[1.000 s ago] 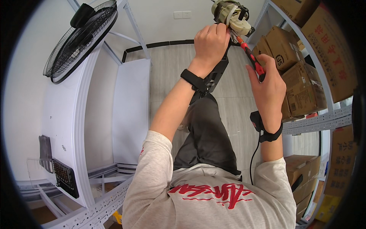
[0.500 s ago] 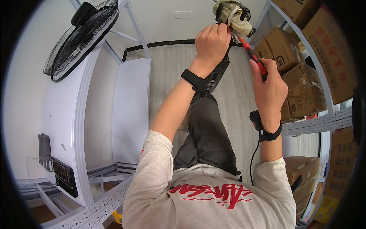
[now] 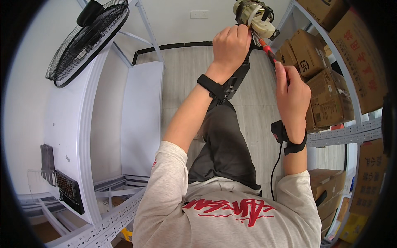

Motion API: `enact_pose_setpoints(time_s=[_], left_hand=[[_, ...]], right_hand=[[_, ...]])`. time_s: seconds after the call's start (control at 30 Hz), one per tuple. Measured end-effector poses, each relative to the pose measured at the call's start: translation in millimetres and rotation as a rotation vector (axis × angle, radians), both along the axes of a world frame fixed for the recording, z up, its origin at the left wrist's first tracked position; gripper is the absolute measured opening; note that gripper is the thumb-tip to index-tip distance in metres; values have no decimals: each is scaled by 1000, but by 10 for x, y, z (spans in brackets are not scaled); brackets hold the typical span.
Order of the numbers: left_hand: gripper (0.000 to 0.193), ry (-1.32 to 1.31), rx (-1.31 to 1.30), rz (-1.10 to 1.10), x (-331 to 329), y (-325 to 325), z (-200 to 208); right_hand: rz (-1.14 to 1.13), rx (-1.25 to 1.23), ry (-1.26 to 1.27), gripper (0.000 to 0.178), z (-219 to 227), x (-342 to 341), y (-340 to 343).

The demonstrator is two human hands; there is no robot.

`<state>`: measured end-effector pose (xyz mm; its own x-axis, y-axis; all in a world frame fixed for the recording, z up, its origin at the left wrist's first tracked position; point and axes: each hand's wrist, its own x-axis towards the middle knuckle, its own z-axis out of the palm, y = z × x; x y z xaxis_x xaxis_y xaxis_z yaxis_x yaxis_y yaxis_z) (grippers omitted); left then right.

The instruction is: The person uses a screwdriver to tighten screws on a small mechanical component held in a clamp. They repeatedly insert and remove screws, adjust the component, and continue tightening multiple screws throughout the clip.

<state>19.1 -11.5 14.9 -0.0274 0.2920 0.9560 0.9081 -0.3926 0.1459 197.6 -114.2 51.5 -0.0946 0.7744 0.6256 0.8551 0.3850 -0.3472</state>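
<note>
A fan motor (image 3: 258,20) with a cream gear housing and bare wiring sits at the top of a black fan stand (image 3: 240,79). My left hand (image 3: 231,47) is closed at the neck just below the motor, and its fingertips are partly hidden. In my right hand (image 3: 292,89) is a red and black screwdriver (image 3: 268,50), gripped by its handle, most of which my fingers cover. Its shaft slants up and left to the underside of the gear housing, beside my left hand. The exact spot where the tip meets is too small to tell.
On the white shelf (image 3: 68,120) at left lie a black fan guard (image 3: 93,43) and a black case of screwdriver bits (image 3: 69,191). Cardboard boxes (image 3: 331,97) fill the metal rack on the right. A black cable (image 3: 273,173) hangs from my right wrist strap.
My right hand's fingers have closed further round the screwdriver handle, covering more of it, and the handle has turned slightly. The motor has shifted a little to the right. My left hand stays nearly still.
</note>
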Motion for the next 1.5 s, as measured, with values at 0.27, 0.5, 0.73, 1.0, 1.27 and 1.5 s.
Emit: enact_pose_setpoints(time_s=[0.27,0.5,0.73,1.0,1.27,1.5], left_hand=[[13,2,23,-23,-16,5,-3],[13,-6,17,-14,26,10,1],[13,-8,31,-28,21,-2,5],[12,-11,22,-17,17,16,-4],[13,-5,23,-12,41,3,1],[14,-10,22,-16,28,17,1]], right_hand=[[53,59,63,28,68,-85,-97],[5,-8,55,29,19,-23,-21],[4,192,-24,27,96,-72,-105],[66,-323,431,23,151,-5,27],[50,259,9,25,-10,-5,31],[98,-255,304,24,55,24,16]])
